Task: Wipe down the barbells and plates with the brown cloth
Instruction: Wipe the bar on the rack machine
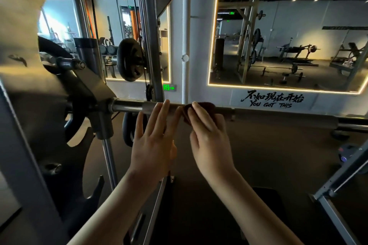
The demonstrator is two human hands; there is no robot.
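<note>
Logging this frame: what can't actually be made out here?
All in the head view:
- Brown cloth on the long steel bar: the right hand covers much of it, so its wrap is unseen.
- Left hand: whether its fingertips touch the bar is unclear.
- The bar's right end: cut off by the frame edge.
- Floor barbell with small dark plates in the wall mirror: too small to judge.
</note>
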